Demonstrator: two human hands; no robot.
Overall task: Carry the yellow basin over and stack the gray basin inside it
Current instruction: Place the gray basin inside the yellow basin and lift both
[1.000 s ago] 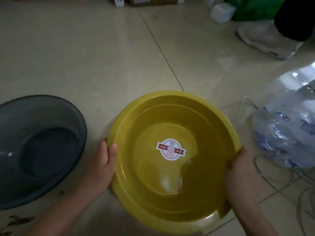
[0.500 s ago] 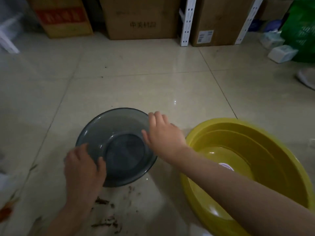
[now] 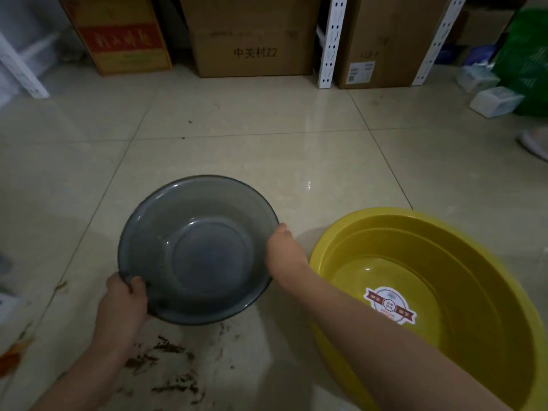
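The gray basin (image 3: 195, 247) is in the middle of the view, tilted slightly, held by both hands. My left hand (image 3: 124, 304) grips its near-left rim with the thumb over the edge. My right hand (image 3: 284, 250) grips its right rim. The yellow basin (image 3: 462, 262) rests on the tiled floor at the lower right, right beside the gray one, with a round red-and-white sticker (image 3: 390, 305) on its bottom. My right forearm crosses over its near-left part.
Cardboard boxes (image 3: 252, 37) and white shelf uprights (image 3: 329, 40) line the far wall. A green bag (image 3: 527, 54) and small white boxes (image 3: 495, 100) lie at the far right. Dark dirt specks (image 3: 169, 366) mark the floor near me.
Both hands left the yellow basin, which now stays on the floor, and have closed on the gray basin's rim. The gray basin looks raised and closer than half a second ago.
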